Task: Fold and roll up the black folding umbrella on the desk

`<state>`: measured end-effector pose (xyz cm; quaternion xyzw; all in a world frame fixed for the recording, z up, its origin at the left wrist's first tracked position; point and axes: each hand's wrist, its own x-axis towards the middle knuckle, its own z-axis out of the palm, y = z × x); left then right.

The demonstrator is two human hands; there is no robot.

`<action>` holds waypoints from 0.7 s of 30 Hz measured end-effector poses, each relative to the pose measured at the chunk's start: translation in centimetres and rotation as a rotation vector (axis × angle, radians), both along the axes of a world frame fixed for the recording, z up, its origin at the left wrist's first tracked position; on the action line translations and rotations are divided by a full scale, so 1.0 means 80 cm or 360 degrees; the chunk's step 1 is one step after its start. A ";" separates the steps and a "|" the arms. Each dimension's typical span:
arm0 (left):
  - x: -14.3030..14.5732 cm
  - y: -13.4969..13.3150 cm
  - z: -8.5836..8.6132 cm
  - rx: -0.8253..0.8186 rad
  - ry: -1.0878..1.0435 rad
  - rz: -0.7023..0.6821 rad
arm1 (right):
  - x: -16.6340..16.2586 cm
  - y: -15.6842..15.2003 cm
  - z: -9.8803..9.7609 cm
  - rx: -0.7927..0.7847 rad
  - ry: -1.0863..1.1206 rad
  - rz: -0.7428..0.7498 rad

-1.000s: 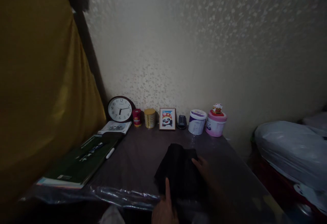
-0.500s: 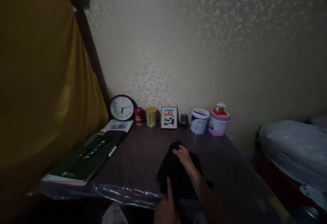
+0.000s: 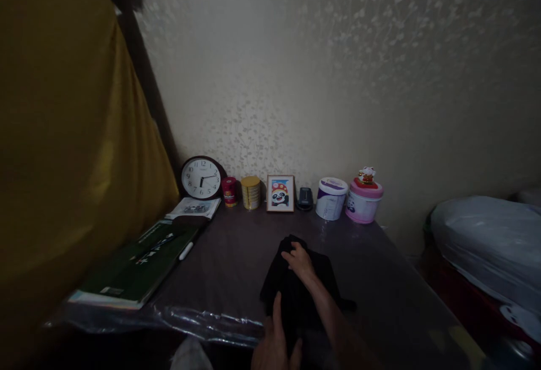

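A black piece of cloth (image 3: pixel 274 280), perhaps a folded garment, lies on the near middle of the table. On its upper part rests my right hand (image 3: pixel 300 260), thumb and forefinger apart. My left hand (image 3: pixel 274 343) is at the cloth's near edge, forefinger stretched forward over it and thumb held away to the side. Dim light hides the cloth's folds and exact kind.
Along the wall stand a clock (image 3: pixel 202 178), a red tin (image 3: pixel 229 192), a yellow-lidded can (image 3: pixel 251 193), a framed panda picture (image 3: pixel 279 194) and two tubs (image 3: pixel 332 200). Green book (image 3: pixel 147 263) and white marker (image 3: pixel 186 250) lie left. Plastic sheeting (image 3: pixel 203 325) hangs at the front edge.
My right hand has shifted slightly down the cloth, and its raised upper tip has settled flatter. My left thumb has spread out from the forefinger.
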<state>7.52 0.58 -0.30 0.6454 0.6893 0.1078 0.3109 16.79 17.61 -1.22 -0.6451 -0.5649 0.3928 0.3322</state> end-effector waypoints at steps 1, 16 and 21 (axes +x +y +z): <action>0.001 0.000 0.004 0.0003 0.0043 -0.0021 | 0.000 0.000 0.000 0.0007 -0.0018 0.0008; 0.011 0.021 0.005 -0.0042 0.0298 -0.0158 | -0.001 -0.051 0.023 0.0568 -0.0154 0.0633; 0.015 0.026 -0.008 -0.0141 0.0329 -0.0058 | 0.026 -0.093 0.018 0.0972 -0.0250 0.0696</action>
